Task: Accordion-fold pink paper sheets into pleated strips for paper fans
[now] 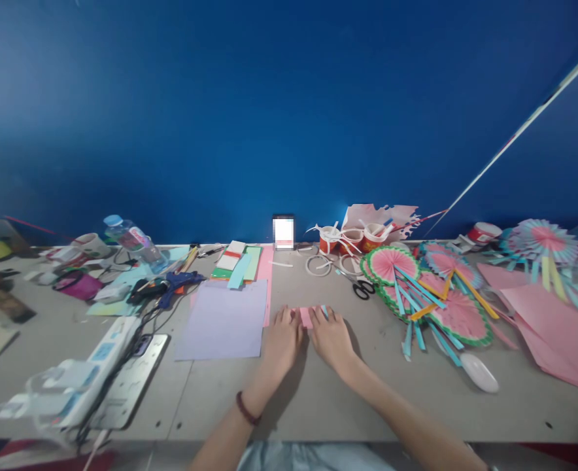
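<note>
A small strip of pink paper (pixel 306 318) lies on the table between my two hands. My left hand (pixel 284 337), with a dark red bracelet on its wrist, has its fingers bent down on the strip's left end. At the strip's right end, the bent fingers of my right hand (pixel 332 337) press on it, and a bit of light blue shows by their tips. Both hands cover much of the paper. Just left of them is a lilac sheet (pixel 223 320), partly over a larger pink sheet (pixel 268 275).
Folded paper fans (pixel 460 317), black-handled scissors (pixel 363 289) and a white computer mouse (pixel 479 373) lie on the right. Paper cups (pixel 329 241) stand at the back. A power strip (pixel 100 366), phone (pixel 132 383), blue glue gun (pixel 178 284) and bottle (pixel 135 241) are left.
</note>
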`<state>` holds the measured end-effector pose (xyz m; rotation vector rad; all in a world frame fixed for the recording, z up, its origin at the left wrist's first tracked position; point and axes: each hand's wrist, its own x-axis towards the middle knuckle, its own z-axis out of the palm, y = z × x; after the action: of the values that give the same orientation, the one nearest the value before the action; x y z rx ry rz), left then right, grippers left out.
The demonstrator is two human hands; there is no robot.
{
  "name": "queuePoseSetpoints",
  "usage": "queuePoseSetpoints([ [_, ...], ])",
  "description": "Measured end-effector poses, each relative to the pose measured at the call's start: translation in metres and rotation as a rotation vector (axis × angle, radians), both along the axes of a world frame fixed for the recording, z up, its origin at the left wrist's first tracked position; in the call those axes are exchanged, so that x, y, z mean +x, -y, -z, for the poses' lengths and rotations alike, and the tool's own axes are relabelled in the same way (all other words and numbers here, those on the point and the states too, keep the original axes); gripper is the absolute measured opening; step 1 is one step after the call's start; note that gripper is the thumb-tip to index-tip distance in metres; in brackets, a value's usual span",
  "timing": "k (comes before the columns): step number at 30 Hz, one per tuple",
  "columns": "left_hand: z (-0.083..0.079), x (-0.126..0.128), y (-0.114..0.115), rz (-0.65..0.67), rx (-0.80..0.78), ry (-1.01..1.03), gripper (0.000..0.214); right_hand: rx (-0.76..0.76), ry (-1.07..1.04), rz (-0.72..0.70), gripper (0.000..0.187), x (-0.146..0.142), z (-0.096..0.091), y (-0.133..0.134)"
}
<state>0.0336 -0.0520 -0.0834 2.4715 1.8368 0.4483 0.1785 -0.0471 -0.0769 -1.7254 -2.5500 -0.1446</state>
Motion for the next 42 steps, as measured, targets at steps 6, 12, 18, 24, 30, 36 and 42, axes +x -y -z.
queuePoseSetpoints([
  [6, -0.017, -0.019, -0.029, 0.073, -0.129, 0.049, 0.020, -0.038, 0.008, -0.022, 0.038, 0.010, -0.003, -0.010],
  [12, -0.019, -0.030, -0.043, 0.010, -0.162, 0.063, 0.023, -0.095, -0.095, -0.056, 0.028, 0.024, -0.009, -0.027],
  [18, -0.020, -0.028, -0.039, -0.018, -0.193, 0.067, 0.021, -0.152, -0.275, -0.034, 0.026, 0.035, -0.008, -0.046],
  [24, -0.021, -0.029, -0.037, -0.003, -0.223, 0.123, 0.020, -0.195, -0.340, -0.084, 0.021, 0.043, -0.011, -0.051],
  [30, -0.028, -0.031, -0.033, 0.003, -0.116, 0.175, 0.017, -0.198, -0.394, -0.097, 0.016, 0.046, -0.022, -0.050],
  [36, -0.037, -0.034, -0.034, 0.049, 0.184, 0.112, 0.017, -0.036, -0.404, -0.175, 0.022, 0.050, -0.035, -0.054],
  [42, -0.028, -0.041, -0.033, 0.149, 0.348, -0.007, 0.026, 0.251, -0.292, -0.269, 0.027, 0.056, -0.027, -0.054],
])
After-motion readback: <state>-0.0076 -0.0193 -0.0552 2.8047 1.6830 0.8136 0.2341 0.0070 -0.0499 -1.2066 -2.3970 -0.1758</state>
